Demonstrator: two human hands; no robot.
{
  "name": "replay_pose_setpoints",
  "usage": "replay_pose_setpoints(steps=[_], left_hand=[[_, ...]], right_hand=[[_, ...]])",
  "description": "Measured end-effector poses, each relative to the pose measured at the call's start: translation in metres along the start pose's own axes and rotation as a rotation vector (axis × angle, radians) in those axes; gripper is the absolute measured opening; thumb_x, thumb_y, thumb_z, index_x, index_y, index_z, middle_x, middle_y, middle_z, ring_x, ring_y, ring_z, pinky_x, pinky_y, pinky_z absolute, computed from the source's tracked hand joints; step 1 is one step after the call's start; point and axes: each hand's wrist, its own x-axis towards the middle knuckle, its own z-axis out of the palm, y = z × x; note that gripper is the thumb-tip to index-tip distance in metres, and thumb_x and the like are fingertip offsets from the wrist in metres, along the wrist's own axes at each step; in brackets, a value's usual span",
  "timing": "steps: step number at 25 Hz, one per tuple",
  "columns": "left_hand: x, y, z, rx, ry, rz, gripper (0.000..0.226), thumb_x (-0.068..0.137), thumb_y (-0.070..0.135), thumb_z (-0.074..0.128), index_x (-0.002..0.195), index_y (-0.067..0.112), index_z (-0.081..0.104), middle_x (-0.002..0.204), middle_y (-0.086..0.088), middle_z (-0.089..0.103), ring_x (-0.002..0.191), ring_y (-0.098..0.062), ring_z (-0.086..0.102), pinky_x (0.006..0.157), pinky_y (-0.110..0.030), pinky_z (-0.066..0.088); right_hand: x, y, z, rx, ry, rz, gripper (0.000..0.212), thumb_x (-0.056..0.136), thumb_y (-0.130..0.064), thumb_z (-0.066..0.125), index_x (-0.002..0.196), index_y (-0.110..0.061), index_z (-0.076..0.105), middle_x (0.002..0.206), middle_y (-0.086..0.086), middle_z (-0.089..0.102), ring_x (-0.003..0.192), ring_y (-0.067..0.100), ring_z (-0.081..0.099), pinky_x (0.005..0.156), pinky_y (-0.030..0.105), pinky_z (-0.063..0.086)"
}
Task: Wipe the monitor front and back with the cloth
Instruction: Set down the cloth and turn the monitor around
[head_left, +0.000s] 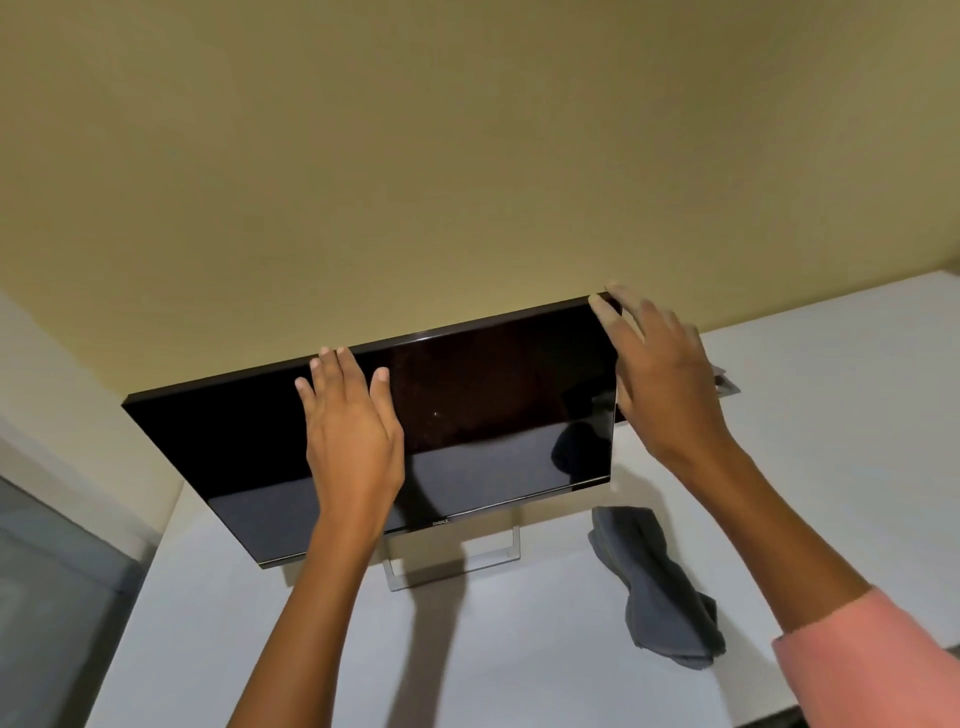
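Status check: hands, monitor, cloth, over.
Left hand open, flat on monitor screen. Right hand open at its top right corner. Grey cloth lying unheld on the table. Nothing blocking.

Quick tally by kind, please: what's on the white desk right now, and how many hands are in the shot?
Monitor, black, on its stand: 1
Cloth, grey, lying on the desk: 1
Hands: 2, left hand and right hand, both at the monitor
Small object behind the right hand, too hidden to identify: 1
Total: 5
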Motion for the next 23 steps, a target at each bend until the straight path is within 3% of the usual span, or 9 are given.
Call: replay_pose_setpoints(steps=[2, 4, 8, 11, 15, 23], left_hand=[[0.004, 0.004, -0.002, 0.090, -0.028, -0.004, 0.055, 0.102, 0.029, 0.025, 0.143, -0.007, 0.027, 0.151, -0.025, 0.025, 0.143, -0.035, 0.017, 0.120, -0.043, 0.006], [0.004, 0.007, -0.003, 0.163, -0.054, -0.015, 0.055, 0.102, 0.028, 0.025, 0.143, -0.008, 0.026, 0.151, -0.027, 0.024, 0.143, -0.036, 0.018, 0.120, -0.042, 0.005], [0.004, 0.012, -0.004, 0.218, -0.081, -0.025, 0.056, 0.102, 0.029, 0.027, 0.143, -0.010, 0.024, 0.150, -0.029, 0.023, 0.142, -0.037, 0.019, 0.119, -0.043, 0.006], [0.003, 0.009, -0.003, 0.265, -0.107, -0.007, 0.058, 0.102, 0.030, 0.025, 0.143, -0.010, 0.020, 0.151, -0.030, 0.020, 0.143, -0.038, 0.016, 0.119, -0.043, 0.004], [0.001, -0.004, -0.011, 0.276, -0.130, 0.073, 0.056, 0.102, 0.029, 0.023, 0.145, -0.007, 0.017, 0.153, -0.026, 0.017, 0.144, -0.036, 0.013, 0.119, -0.042, 0.002], [-0.001, -0.023, -0.024, 0.312, -0.161, 0.198, 0.057, 0.102, 0.032, 0.013, 0.146, -0.005, 0.012, 0.155, -0.023, 0.014, 0.145, -0.032, 0.010, 0.118, -0.041, -0.001]], right_hand=[[0.017, 0.003, 0.004, -0.055, -0.102, 0.038, 0.069, 0.085, 0.008, 0.054, 0.147, -0.010, 0.029, 0.155, 0.011, 0.025, 0.136, 0.029, 0.034, 0.107, 0.042, 0.033], [0.024, 0.009, 0.010, -0.001, -0.166, 0.060, 0.070, 0.088, 0.009, 0.048, 0.149, -0.010, 0.021, 0.158, 0.008, 0.016, 0.139, 0.028, 0.028, 0.112, 0.037, 0.027], [0.022, 0.018, 0.015, 0.145, -0.248, 0.033, 0.064, 0.090, 0.009, 0.044, 0.149, -0.009, 0.024, 0.157, 0.005, 0.021, 0.142, 0.023, 0.024, 0.115, 0.025, 0.017], [0.023, 0.018, 0.016, 0.099, -0.233, 0.007, 0.068, 0.086, 0.012, 0.047, 0.148, -0.007, 0.026, 0.154, 0.009, 0.026, 0.142, 0.023, 0.025, 0.115, 0.030, 0.018], [0.030, 0.010, 0.021, -0.113, -0.299, 0.020, 0.080, 0.081, 0.009, 0.053, 0.149, -0.004, 0.014, 0.156, 0.012, 0.016, 0.145, 0.025, 0.014, 0.119, 0.036, 0.010], [0.026, -0.021, 0.007, -0.116, -0.270, 0.202, 0.069, 0.072, 0.012, 0.058, 0.136, -0.004, 0.037, 0.139, 0.013, 0.038, 0.120, 0.028, 0.042, 0.106, 0.035, 0.032]])
